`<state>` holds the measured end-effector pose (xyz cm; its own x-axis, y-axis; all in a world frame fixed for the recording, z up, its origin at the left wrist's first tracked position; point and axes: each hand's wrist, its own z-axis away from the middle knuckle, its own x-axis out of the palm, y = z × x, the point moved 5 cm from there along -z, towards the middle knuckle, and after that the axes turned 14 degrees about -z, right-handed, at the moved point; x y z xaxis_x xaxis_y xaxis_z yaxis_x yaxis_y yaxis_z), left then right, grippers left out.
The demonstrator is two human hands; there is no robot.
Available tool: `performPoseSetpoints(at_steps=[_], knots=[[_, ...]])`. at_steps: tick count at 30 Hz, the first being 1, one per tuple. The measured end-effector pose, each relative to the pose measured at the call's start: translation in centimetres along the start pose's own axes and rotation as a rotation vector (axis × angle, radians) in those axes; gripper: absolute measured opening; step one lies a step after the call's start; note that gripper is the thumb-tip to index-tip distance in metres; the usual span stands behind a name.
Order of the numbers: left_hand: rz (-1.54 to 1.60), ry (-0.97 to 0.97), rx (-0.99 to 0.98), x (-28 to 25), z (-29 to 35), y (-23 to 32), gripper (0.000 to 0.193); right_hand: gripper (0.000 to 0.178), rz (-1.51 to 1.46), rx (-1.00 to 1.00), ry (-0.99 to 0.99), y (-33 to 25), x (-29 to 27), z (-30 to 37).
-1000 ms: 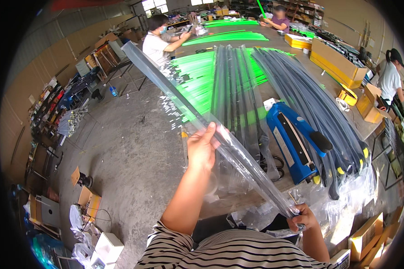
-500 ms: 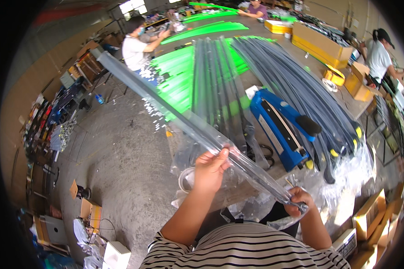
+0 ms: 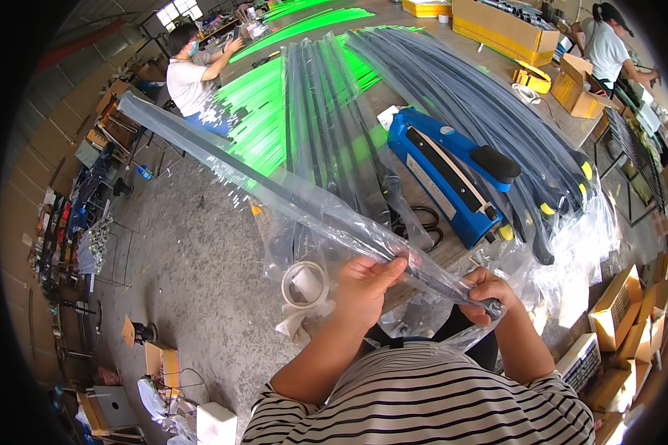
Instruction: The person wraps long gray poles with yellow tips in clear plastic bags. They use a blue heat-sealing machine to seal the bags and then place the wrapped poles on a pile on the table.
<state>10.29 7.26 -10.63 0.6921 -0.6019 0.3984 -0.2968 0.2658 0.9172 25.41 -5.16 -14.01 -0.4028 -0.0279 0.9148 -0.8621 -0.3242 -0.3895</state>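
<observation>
A long clear plastic sleeve [image 3: 274, 194] with dark strips inside slants from the upper left down to my hands. My left hand [image 3: 365, 288] pinches it partway along, thumb on top. Farther down, my right hand [image 3: 485, 294] is closed round its near end, where a dark tip pokes out beside the fingers. Just beyond lies a blue hand-lever bag sealer [image 3: 447, 176] with a black-padded arm. Black-handled scissors [image 3: 432, 236] lie beside it, partly under plastic. A roll of tape [image 3: 305, 285] sits by my left hand.
Bagged dark strips [image 3: 315, 111], a large grey bundle [image 3: 453, 81] with yellow marks and bright green strips [image 3: 249, 119] cover the table. Cartons [image 3: 617, 308] stand at lower right, a white box [image 3: 215, 424] at lower left. Other people work at far left [image 3: 193, 74] and far right [image 3: 608, 48].
The view has shifted, so the table sits higher and farther left. My left hand is now closer to my right hand along the sleeve. Both hands still grip it.
</observation>
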Motion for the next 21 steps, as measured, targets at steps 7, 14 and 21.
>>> performPoseSetpoints(at_steps=[7, 14, 21], knots=[[0.095, 0.375, 0.197, -7.6, -2.8, 6.6, 0.055, 0.027, 0.016, -0.012, 0.042, -0.5, -0.2, 0.8], [-0.009, 0.466, 0.123, -10.9, -2.9, 7.5, 0.025, 0.031, 0.013, 0.080, 0.052, -0.4, -0.5, 0.5], [-0.067, 0.269, 0.096, -8.6, -1.7, 6.3, 0.016, 0.047, 0.143, 0.092, 0.098, -2.0, -1.7, 0.5]])
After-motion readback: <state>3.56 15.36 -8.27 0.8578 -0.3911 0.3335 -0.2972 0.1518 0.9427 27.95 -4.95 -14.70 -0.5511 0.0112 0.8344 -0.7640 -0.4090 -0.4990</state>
